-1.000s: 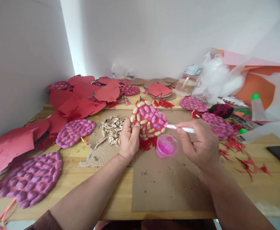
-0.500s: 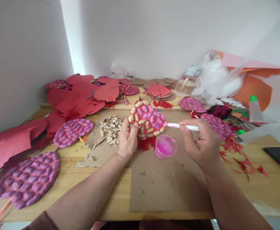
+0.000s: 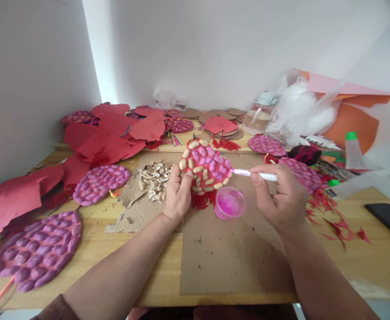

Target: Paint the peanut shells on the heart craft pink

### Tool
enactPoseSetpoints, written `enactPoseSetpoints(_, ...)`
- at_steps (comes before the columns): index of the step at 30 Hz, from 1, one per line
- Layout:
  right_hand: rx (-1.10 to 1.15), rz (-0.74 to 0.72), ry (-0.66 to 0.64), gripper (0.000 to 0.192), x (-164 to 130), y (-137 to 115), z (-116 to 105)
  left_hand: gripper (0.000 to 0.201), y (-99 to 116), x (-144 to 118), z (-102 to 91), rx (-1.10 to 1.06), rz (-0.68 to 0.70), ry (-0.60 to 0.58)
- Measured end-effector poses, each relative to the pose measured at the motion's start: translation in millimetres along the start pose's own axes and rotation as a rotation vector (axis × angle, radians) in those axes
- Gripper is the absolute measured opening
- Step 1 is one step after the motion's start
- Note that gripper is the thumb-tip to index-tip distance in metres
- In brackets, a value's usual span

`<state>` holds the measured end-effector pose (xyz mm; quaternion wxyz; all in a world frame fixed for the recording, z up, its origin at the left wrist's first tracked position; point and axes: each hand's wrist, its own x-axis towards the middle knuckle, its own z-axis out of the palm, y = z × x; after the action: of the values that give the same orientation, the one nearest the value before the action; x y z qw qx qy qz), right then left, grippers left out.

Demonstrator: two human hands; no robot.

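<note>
In the head view, the left hand (image 3: 177, 195) has its grip closed on the left edge of a rounded red panel (image 3: 219, 169) studded with tan and pink-painted peanuts, thumb on the front. The right hand (image 3: 281, 198) pinches a slim white brush (image 3: 260, 175) with a pink-stained tip, fingers closed around the handle. The panel lies left of that right-hand grip; the brush's long axis runs nearly level between them, its tip at the panel's right edge, though exact contact is hard to tell. A clear plastic cup of magenta paint (image 3: 230, 204) stands just below the tip, on brown cardboard (image 3: 235, 271) covering part of the wooden counter (image 3: 358, 266).
</note>
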<state>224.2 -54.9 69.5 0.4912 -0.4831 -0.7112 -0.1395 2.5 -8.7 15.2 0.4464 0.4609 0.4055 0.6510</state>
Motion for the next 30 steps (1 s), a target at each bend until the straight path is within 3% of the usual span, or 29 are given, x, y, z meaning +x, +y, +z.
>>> enactPoseSetpoints(13,0.021,-0.003,0.009,0.006,-1,1,0,0.025,-3,-1,-0.4,-0.082,-0.100,-0.023)
enactPoseSetpoints(24,0.129,0.113,-0.029,0.008,-6,8,1,0.032,-7,3,0.3,-0.220,-0.202,0.004)
enactPoseSetpoints(30,0.153,0.108,-0.058,0.008,-5,7,-1,0.030,-11,7,0.0,-0.277,-0.205,0.032)
